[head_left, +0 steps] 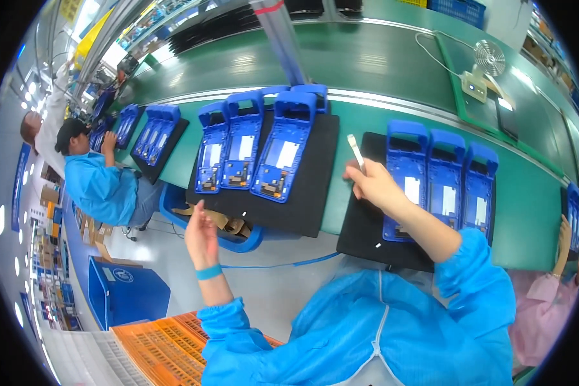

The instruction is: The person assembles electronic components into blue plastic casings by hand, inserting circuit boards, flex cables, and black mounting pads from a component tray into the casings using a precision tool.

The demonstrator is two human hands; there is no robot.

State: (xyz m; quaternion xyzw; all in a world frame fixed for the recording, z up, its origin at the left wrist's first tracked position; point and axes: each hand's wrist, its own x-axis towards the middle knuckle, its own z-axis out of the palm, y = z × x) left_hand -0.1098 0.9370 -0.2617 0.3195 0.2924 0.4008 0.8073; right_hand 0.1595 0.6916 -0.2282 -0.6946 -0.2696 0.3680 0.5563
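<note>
My right hand (374, 185) is closed around a slim white stick-like tool (354, 150) with a pale end, its exact kind unclear. It hovers at the left side of a black mat (357, 239) bearing three blue device housings (445, 177) with looped tops, partly behind my forearm. My left hand (202, 237), with a teal wristband, is raised at the near left edge of another black mat (302, 215). Its fingers point up and look empty. On that mat lie blue housings (280, 154) with white rectangles and small circuit parts inside.
Blue bin (254, 241) with brown cardboard stands below the bench's left part. Further left, a co-worker in a blue smock (103, 186) sits by more housings (156, 135). A small fan (489, 58) stands at the back right. At the right edge is a pink sleeve (543, 289).
</note>
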